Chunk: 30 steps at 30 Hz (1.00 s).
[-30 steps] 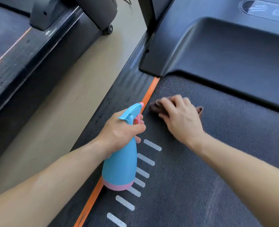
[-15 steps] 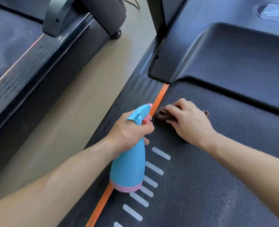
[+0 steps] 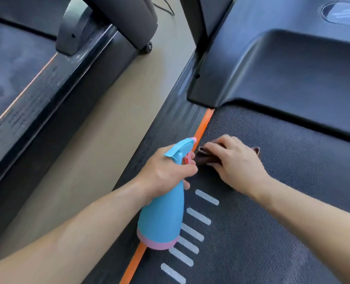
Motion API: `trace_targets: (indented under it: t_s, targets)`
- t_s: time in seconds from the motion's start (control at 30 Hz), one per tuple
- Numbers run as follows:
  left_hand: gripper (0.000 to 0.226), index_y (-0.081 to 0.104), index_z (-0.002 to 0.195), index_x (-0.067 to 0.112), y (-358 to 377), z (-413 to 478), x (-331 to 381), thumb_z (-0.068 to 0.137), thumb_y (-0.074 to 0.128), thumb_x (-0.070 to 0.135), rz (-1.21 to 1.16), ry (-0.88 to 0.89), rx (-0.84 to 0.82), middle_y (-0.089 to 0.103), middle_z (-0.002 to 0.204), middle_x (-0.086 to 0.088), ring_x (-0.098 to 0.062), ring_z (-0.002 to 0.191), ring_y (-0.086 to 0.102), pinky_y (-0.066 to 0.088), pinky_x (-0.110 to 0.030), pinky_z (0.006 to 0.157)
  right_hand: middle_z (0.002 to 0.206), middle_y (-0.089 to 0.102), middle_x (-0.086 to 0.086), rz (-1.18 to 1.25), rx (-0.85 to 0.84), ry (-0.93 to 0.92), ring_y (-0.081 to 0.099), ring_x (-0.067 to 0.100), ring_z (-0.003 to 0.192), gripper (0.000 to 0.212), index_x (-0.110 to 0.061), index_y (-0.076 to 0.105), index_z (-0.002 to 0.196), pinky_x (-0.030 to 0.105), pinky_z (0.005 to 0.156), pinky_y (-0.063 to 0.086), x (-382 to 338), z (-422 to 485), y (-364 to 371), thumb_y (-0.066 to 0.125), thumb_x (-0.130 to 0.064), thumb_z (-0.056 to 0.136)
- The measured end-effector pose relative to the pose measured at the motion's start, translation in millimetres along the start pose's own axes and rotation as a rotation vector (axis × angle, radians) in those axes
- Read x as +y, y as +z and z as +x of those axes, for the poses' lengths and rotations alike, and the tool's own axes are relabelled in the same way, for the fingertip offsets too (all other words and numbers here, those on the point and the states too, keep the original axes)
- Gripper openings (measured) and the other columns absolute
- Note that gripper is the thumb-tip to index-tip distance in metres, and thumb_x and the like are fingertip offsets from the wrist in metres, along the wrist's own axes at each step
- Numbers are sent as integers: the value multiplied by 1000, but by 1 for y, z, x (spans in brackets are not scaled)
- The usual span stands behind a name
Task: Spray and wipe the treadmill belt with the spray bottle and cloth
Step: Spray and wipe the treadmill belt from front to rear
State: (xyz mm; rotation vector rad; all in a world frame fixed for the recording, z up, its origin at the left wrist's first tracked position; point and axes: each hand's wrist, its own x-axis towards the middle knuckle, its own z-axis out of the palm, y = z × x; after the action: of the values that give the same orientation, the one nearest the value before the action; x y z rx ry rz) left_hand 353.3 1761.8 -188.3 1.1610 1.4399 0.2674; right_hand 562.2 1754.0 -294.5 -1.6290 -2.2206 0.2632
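**Operator:** Where is the cloth [image 3: 205, 155] relative to the orange stripe [image 3: 205, 121]?

**Technician:** It is on the treadmill belt [image 3: 272, 222], with its near edge just beside the stripe. The right hand [image 3: 237, 162] lies on top of it, fingers together and pressing it flat. Only two dark corners of the cloth show.

**Operator:** And the spray bottle [image 3: 161, 222]?

**Technician:** The left hand [image 3: 165, 171] grips its neck, fingers wrapped around it at the pink trigger. The bottle's base is over the stripe. Its long axis runs roughly along the stripe, with the nozzle pointing toward the stripe's far end. Whether the trigger is squeezed cannot be determined.

**Operator:** Which hand is nearer the work?

**Technician:** The right hand, which is already on the belt. The left hand is held over the stripe, close alongside.

**Operator:** What decides the next stroke?

**Technician:** The belt's length runs parallel to the stripe, and nearly all its width lies away from the stripe on the right hand's side. The likely stroke therefore carries the cloth away from the stripe across the belt. The nozzle would have to turn toward that side before spraying.
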Motion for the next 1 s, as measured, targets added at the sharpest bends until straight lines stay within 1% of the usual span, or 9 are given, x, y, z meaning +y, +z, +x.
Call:
trace_targets:
  t_s: [0.1, 0.2, 0.33, 0.4, 0.57, 0.63, 0.73, 0.83, 1.0]
  targets:
    - [48, 68, 126, 45, -2, 1, 0, 91, 73, 13, -8, -10, 24, 75, 114, 0, -19, 59, 72, 59, -25, 74, 106, 59, 7, -46, -63, -137, 58, 33, 88, 43, -23, 64, 122, 48, 63, 57, 8, 3, 2, 69, -34, 81]
    - [51, 68, 123, 52, 1, 2, -2, 82, 78, 23, 9, -13, 27, 76, 111, 2, -21, 64, 75, 63, -41, 89, 105, 58, 8, -83, 14, -49, 55, 34, 91, 44, -24, 64, 123, 48, 64, 56, 24, 33, 5, 68, -39, 81]
    - [43, 69, 121, 46, 11, 2, -1, 91, 75, 15, 9, -19, 27, 76, 114, 1, -17, 60, 74, 57, -18, 66, 104, 58, 9, -85, 73, 113, 56, 36, 92, 42, -23, 65, 122, 47, 70, 55, 20, 39, 13, 72, -35, 82]
    - [48, 67, 125, 47, 15, 2, 1, 92, 73, 13, 16, -6, 40, 76, 114, 0, -16, 59, 72, 54, -13, 61, 104, 57, 8, -64, 89, 174, 54, 35, 91, 39, -22, 63, 120, 47, 73, 53, 5, 24, 13, 69, -35, 84]
    - [42, 68, 122, 45, 20, -3, 6, 92, 74, 17, 83, 6, 51, 75, 114, 0, -20, 67, 78, 61, -30, 76, 108, 57, 6, -39, -83, -140, 55, 31, 90, 48, -21, 59, 126, 46, 70, 54, -8, -59, -4, 68, -37, 81]
    - [32, 70, 114, 39, 25, -6, 7, 92, 74, 17, 76, -3, 47, 76, 112, -1, -21, 66, 78, 61, -24, 69, 105, 57, 6, -102, -101, -172, 56, 32, 88, 48, -23, 60, 126, 45, 67, 55, 11, -54, -15, 67, -38, 81]
    - [35, 70, 112, 42, 38, -4, 5, 92, 74, 14, 63, 7, 41, 75, 113, -1, -18, 62, 75, 56, -15, 61, 107, 56, 10, -124, 30, 163, 55, 37, 93, 41, -24, 61, 124, 49, 72, 55, 44, -12, -26, 69, -37, 86]
    - [50, 67, 128, 49, 50, -3, 5, 92, 72, 15, 54, 19, 7, 73, 115, 2, -18, 62, 75, 57, -18, 65, 114, 54, 13, -93, 79, 394, 53, 39, 100, 42, -23, 57, 129, 50, 80, 52, 60, 3, -28, 69, -32, 89]
    - [41, 69, 124, 38, 68, 1, 10, 90, 74, 15, 82, -8, -21, 76, 112, 3, -18, 64, 76, 56, -24, 64, 110, 54, 9, -39, -15, 128, 53, 34, 92, 51, -19, 57, 130, 50, 80, 52, 25, -83, -23, 69, -28, 82]
